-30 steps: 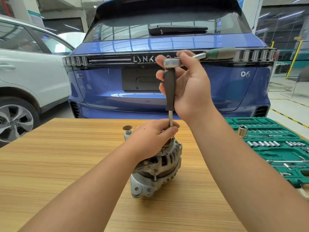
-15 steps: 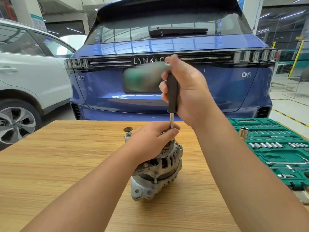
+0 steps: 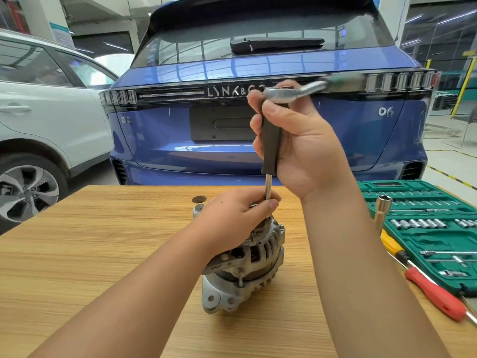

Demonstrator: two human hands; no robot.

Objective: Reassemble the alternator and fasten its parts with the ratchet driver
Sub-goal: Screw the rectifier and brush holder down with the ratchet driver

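I see the alternator (image 3: 245, 264) standing near the middle of the wooden worktop (image 3: 77, 254), tilted a little, its pale mounting lugs toward me and its finned housing facing right. My left hand (image 3: 237, 215) rests on top of it, fingers curled over the upper end, thumb and forefinger pinching the bare steel shaft of the driver (image 3: 269, 140) just above the housing. The driver stands upright, and my right hand (image 3: 296, 140) is wrapped round its dark grip, thumb across the front. A ratchet (image 3: 294, 93) sits on the top end of the grip, its silver head just above my fingers, its green handle reaching right and blurred. Where the shaft's tip meets the alternator is hidden by my left hand. A small dark disc (image 3: 199, 199) lies on the worktop just behind the alternator. To the right lies an open green socket case (image 3: 426, 228), with a socket wrench (image 3: 382, 210) standing at its near-left edge and a red-handled screwdriver (image 3: 436, 293) beside it. Beyond the worktop are a blue car (image 3: 258, 125) and a white car (image 3: 51, 112).
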